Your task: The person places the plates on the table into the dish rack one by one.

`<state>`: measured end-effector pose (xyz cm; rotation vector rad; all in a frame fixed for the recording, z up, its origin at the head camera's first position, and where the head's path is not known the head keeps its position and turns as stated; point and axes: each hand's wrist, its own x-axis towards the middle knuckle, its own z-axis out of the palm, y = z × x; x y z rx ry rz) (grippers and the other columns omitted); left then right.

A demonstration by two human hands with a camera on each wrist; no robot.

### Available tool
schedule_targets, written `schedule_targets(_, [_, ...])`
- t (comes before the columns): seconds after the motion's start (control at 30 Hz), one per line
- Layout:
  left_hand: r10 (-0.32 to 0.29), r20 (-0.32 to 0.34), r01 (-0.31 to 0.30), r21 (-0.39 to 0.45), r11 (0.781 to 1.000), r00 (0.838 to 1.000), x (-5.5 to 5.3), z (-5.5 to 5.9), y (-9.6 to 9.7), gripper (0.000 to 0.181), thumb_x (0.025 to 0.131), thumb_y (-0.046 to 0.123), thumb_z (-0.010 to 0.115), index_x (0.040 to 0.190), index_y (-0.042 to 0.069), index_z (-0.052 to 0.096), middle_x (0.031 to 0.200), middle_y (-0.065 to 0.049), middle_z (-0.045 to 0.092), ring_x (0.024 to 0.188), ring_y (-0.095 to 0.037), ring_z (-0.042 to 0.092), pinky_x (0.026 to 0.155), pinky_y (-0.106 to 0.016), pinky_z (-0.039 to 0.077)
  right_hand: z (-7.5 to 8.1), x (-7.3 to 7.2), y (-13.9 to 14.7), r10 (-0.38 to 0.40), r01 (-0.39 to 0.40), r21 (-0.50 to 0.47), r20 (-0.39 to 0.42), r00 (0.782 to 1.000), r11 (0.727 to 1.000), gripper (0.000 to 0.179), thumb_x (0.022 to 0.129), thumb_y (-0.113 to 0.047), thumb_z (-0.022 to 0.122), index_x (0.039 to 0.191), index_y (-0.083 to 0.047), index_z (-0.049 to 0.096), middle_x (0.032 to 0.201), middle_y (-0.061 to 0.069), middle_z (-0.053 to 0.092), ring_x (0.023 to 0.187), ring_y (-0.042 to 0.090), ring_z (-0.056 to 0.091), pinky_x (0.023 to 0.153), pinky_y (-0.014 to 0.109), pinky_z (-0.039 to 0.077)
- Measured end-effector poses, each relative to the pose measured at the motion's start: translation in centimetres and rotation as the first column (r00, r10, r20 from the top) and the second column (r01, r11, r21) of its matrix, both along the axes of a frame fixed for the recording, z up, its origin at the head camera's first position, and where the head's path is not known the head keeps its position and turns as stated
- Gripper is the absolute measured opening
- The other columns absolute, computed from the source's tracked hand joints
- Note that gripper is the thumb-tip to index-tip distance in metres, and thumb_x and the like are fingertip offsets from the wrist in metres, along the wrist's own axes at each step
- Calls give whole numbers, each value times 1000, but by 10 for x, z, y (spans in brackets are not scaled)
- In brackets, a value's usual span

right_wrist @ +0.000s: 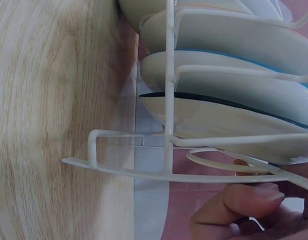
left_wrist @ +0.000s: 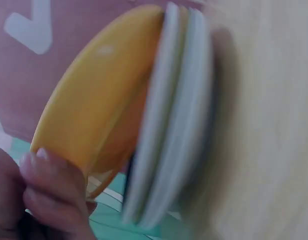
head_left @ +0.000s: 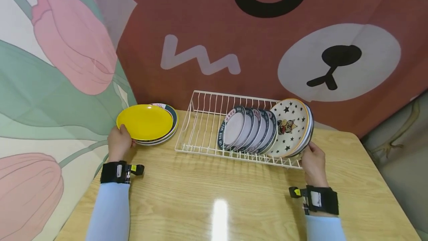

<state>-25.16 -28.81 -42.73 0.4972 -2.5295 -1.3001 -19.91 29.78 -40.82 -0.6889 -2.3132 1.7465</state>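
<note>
Left fingers [left_wrist: 50, 176] grip a yellow plate [head_left: 147, 122] (lower plates [head_left: 175, 119] mostly hidden).

Head downward, wrist views close — plates [head_left: 289, 127] shared

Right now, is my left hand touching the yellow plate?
Touching. The left wrist view shows it plainly: the left hand grips the edge of the yellow plate, fingers against its surface with no gap between.
</note>
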Motion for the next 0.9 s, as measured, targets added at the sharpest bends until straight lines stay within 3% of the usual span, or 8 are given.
schedule_targets(0.23, [35, -155, -20, 95, 995, 987, 2, 24, 15, 52, 105, 43, 22, 119, -2, 42, 71, -12, 53, 46, -23, 57, 43, -24, 46, -1, 0, -1, -8, 7, -22, -22, 1000, 1000, 46, 104, -37, 38, 134, -5, 53, 84, -4, 55, 66, 15, 50, 53, 25, 45])
schedule_targets(0.4, [5, -254, 53, 221, 974, 967, 8, 51, 42, 49, 103, 49, 29, 117, 5, 45, 69, -10, 53, 50, -29, 56, 45, -26, 49, 0, 0, 0, -11, 11, -15, -20, 1000, 1000, 48, 104, -40, 38, 134, -6, 53, 85, -5, 56, 66, 14, 50, 53, 25, 45])
schedule_targets(0.53, [-68, -319, 155, 256, 954, 945, 15, 68, 72, 49, 103, 50, 31, 118, 5, 46, 69, -11, 53, 48, -27, 54, 45, -25, 49, 0, 0, 0, -14, 13, -14, -15, 1000, 1000, 48, 104, -40, 38, 135, -6, 53, 86, -5, 56, 69, 16, 51, 53, 25, 45])
schedule_targets(0.67, [-165, -355, 266, 259, 929, 920, 21, 76, 103, 50, 103, 49, 34, 122, 5, 46, 71, -12, 54, 45, -24, 52, 43, -23, 48, 0, 0, 1, -11, 10, -16, -15, 1000, 1000, 49, 104, -40, 38, 137, -7, 52, 89, -5, 56, 73, 17, 51, 54, 25, 45])
schedule_targets(0.8, [-265, -348, 371, 287, 883, 899, 30, 80, 131, 46, 103, 46, 36, 124, 6, 45, 75, -14, 53, 46, -28, 51, 43, -24, 48, -1, 0, 1, -5, 4, -14, -15, 1000, 1000, 49, 104, -41, 38, 137, -8, 51, 88, -4, 56, 71, 17, 51, 54, 26, 45])
schedule_targets(0.9, [-347, -345, 453, 299, 840, 872, 36, 79, 151, 39, 105, 38, 36, 125, 6, 45, 75, -15, 54, 47, -31, 51, 42, -25, 47, -1, 0, 1, -1, 1, -7, -12, 1000, 1000, 50, 104, -41, 37, 137, -8, 51, 89, -4, 56, 71, 17, 51, 55, 26, 45])
